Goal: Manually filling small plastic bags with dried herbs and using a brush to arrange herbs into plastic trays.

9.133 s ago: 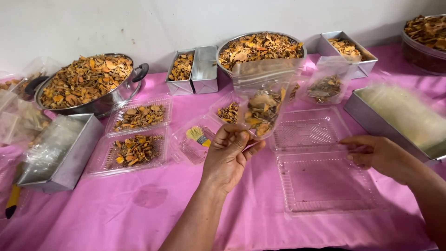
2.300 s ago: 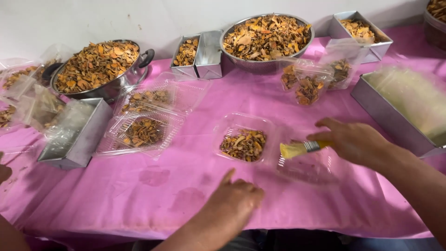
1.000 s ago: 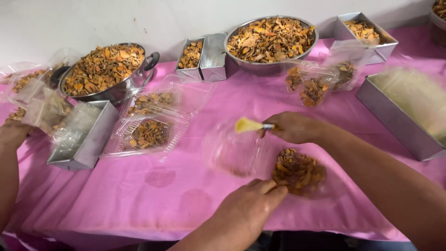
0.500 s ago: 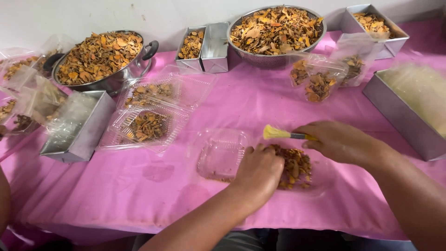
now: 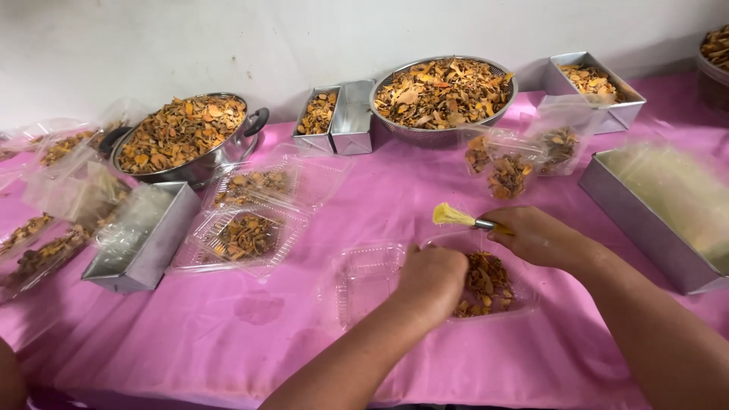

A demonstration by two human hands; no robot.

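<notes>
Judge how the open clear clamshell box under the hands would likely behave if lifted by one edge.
The clear clamshell box looks thin-walled, so it would probably flex and twist. Its empty lid half would likely flop on the hinge. The dried orange-brown pieces are heaped loosely beside the left hand, so tilting could spill them.

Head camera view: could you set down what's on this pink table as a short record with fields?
Left hand: fist pressed on the dried orange-brown pieces in the open clear clamshell box
Right hand: holds a small brush with yellow bristles above the box
Table cover: pink cloth
Far side: round metal colander and a handled pot, both heaped with the same pieces
Left side: filled clamshell boxes beside a rectangular metal tin
Right edge: large metal tray holding clear plastic
</notes>
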